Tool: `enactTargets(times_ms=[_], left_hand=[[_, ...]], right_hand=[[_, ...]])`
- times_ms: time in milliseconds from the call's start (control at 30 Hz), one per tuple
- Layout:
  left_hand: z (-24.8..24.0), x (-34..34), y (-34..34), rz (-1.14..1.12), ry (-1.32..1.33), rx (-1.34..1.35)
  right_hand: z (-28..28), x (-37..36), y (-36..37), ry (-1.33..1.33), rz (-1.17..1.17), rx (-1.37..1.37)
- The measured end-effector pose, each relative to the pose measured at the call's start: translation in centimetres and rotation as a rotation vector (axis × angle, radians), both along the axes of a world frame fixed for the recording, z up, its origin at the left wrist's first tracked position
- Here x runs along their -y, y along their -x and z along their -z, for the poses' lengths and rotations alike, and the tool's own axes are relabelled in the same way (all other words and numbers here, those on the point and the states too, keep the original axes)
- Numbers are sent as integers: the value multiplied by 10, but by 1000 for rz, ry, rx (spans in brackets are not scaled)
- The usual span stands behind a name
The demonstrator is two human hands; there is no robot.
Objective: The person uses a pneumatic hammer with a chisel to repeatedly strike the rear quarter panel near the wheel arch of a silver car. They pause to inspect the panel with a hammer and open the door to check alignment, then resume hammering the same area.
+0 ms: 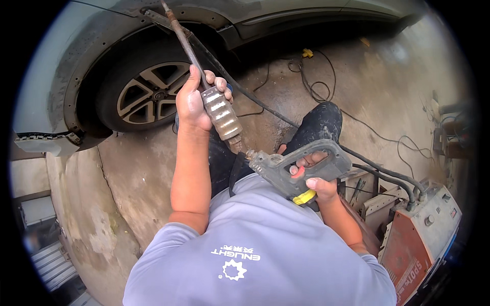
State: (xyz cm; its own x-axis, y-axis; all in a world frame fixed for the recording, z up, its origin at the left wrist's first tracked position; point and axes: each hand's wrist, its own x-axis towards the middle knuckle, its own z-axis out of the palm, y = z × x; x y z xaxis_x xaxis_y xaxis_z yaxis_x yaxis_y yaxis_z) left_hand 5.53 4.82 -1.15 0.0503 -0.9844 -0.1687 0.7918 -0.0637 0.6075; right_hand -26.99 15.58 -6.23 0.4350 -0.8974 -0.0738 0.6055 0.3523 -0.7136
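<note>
My left hand is closed around the upper end of a ribbed metal slide-hammer weight. Its thumb lies along the steel rod, which slants up across the wheel arch; I cannot tell whether the tip touches the metal. At the rod's lower end is a black dent-puller gun with a red trigger and a yellow part. My right hand grips the gun's loop handle, some fingers inside the loop near the trigger. The grey car fender curves around the wheel.
An orange and grey spot-welding machine stands at the right, with thick black cables running from it. One cable crosses the floor toward a clamp-like bar at the wheel arch. A thin cord lies coiled near a yellow plug.
</note>
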Motion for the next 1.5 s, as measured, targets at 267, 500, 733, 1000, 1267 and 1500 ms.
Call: enactTargets(times_ms=[267, 500, 733, 1000, 1267, 1500], left_hand=[[-1, 2, 2, 1, 3, -12], [-7, 0, 6, -13, 11, -11], [-9, 7, 5, -10, 25, -116], [-19, 20, 0, -14, 2, -7], [1, -3, 13, 21, 92, -122], [37, -4, 15, 196, 237, -426]], right_hand=[[7, 1, 0, 7, -46, 54], [4, 0, -6, 27, -16, 105], [-9, 1, -10, 141, 30, 109], [-4, -8, 2, 79, 39, 55], [-14, 3, -5, -1, 73, 53], [-10, 9, -3, -23, 33, 40]])
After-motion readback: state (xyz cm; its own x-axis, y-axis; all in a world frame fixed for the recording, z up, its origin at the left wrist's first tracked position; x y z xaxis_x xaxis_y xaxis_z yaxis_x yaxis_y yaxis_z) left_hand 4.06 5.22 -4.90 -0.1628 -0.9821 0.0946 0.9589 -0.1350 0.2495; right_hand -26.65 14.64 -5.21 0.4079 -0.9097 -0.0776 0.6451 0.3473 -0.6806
